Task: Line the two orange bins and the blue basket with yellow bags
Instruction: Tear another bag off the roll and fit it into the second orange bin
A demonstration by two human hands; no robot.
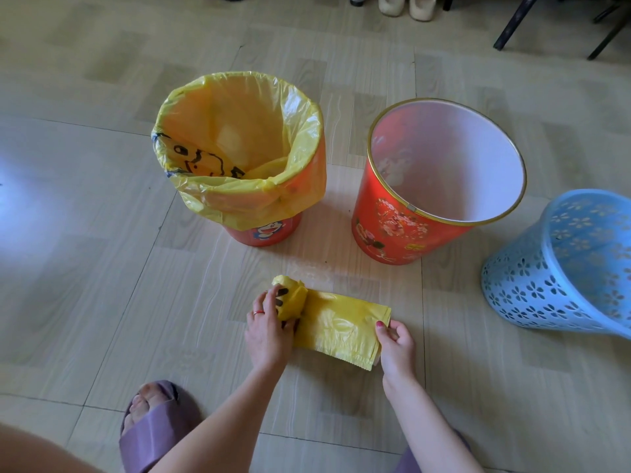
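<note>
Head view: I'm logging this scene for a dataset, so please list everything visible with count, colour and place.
Lined bin: 1, orange, far left on the floor, yellow bag folded over its rim.
Unlined bin: 1, orange-red with gold rim, centre right, no bag inside.
Basket: 1, blue, perforated, right edge, tilted.
Bag roll: 1, yellow, on the floor near the person.
Unrolled bag: 1, yellow, stretched flat from the roll toward the right.
Shoes: pale, top edge, partly cut off.
Dark furniture legs: top right.
Floor: beige tiles.
Slipper: 1, purple, bottom left, on a foot.
Left hand: fingers grip the roll.
Right hand: fingers pinch the bag's free end.
</note>
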